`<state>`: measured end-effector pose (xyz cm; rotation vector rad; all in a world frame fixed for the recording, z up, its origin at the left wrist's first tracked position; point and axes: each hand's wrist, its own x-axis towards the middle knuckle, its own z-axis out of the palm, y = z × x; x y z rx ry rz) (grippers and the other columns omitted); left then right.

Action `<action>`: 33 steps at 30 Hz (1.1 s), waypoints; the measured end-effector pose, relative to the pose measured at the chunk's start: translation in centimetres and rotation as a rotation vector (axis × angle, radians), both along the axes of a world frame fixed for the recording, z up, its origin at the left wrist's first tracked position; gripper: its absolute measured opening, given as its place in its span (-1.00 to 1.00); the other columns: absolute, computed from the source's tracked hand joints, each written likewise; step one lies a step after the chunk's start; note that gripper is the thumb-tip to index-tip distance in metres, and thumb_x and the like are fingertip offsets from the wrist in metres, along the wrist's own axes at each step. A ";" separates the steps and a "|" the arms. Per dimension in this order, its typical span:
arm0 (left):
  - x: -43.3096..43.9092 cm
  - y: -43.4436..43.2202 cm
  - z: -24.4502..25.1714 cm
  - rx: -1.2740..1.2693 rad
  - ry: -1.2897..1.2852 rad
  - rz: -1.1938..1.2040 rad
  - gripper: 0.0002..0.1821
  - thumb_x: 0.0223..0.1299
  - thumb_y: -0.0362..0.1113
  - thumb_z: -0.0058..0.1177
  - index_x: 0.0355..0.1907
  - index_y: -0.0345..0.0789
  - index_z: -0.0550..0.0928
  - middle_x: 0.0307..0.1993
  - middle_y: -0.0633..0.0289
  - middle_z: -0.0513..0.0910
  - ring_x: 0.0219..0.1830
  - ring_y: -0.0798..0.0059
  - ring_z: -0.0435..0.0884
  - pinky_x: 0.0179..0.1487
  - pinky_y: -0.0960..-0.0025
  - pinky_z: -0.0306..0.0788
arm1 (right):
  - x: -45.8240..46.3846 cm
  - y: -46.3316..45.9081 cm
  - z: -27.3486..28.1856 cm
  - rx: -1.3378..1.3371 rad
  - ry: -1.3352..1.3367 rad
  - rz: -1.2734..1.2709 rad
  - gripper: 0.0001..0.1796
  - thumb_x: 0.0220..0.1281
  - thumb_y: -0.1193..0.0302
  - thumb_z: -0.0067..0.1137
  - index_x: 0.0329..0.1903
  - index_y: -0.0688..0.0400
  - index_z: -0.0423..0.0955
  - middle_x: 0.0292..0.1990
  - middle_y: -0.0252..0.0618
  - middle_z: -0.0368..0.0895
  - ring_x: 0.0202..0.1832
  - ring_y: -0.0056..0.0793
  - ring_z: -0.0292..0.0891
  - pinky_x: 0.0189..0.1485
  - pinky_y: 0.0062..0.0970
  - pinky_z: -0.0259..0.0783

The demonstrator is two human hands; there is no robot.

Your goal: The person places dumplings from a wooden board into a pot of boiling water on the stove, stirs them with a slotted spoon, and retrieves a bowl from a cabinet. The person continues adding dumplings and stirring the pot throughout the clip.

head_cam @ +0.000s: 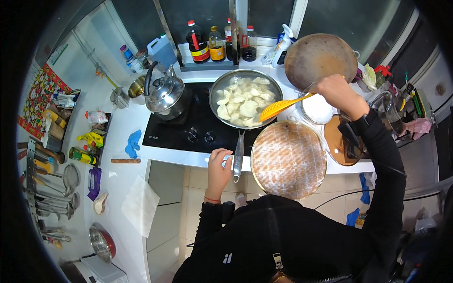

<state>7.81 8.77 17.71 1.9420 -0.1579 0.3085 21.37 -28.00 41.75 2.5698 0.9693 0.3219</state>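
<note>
My right hand (334, 92) grips the handle of a yellow slotted spatula (277, 108). The spatula's blade dips in at the right front edge of a steel frying pan (213, 109) on the black cooktop. Pale dumplings (248, 108) crowd the liquid in the pan. Just left of the pan's metal handle (239, 155), my left hand (219, 171) hovers with bent fingers and a gap at the thumb; nothing shows in it. A round woven tray (288, 161), dusted white, overhangs the counter's front edge below my right forearm.
A steel kettle (166, 97) stands on the cooktop (166, 136), left of the pan. Sauce bottles (216, 44) line the windowsill behind. At right are a round wooden board (320, 62), a white-topped container (317, 109) and a glass lid (341, 141). A cable (339, 194) hangs beside me.
</note>
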 end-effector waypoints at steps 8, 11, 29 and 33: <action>-0.7 1.6 -0.7 -0.014 0.000 0.040 -0.79 0.24 -0.53 0.13 -0.09 -0.34 0.68 -0.02 0.11 0.59 -0.01 0.21 0.61 -0.08 0.35 0.57 | 4.7 5.5 -4.2 -0.120 0.101 0.142 -0.88 0.12 0.45 0.18 -0.42 0.06 0.70 -0.45 -0.18 0.73 -0.36 -0.14 0.72 -0.34 -0.19 0.58; -0.7 2.2 -1.1 -0.017 0.003 0.054 -0.79 0.24 -0.54 0.12 -0.09 -0.34 0.68 -0.02 0.11 0.59 -0.02 0.22 0.62 -0.10 0.36 0.58 | 4.3 6.2 -6.7 -0.079 0.109 0.123 -0.88 0.14 0.44 0.16 -0.38 0.07 0.68 -0.46 -0.18 0.72 -0.36 -0.15 0.73 -0.34 -0.20 0.57; -0.7 3.2 -0.9 0.017 0.000 0.007 -0.81 0.27 -0.52 0.13 -0.08 -0.36 0.68 -0.03 0.10 0.59 -0.06 0.22 0.64 -0.14 0.39 0.60 | -0.1 13.8 -14.9 0.138 0.436 -0.079 -0.88 0.04 0.53 0.21 -0.36 0.25 0.70 -0.34 0.01 0.75 -0.26 -0.04 0.74 -0.20 -0.17 0.63; -1.0 3.4 -1.0 0.026 0.003 0.010 -0.82 0.27 -0.52 0.13 -0.09 -0.34 0.68 -0.03 0.12 0.59 -0.04 0.27 0.64 -0.10 0.40 0.57 | 1.3 15.0 -15.9 0.281 0.455 -0.169 -0.86 0.05 0.58 0.17 -0.34 0.30 0.68 -0.35 0.06 0.74 -0.27 -0.02 0.73 -0.17 -0.16 0.63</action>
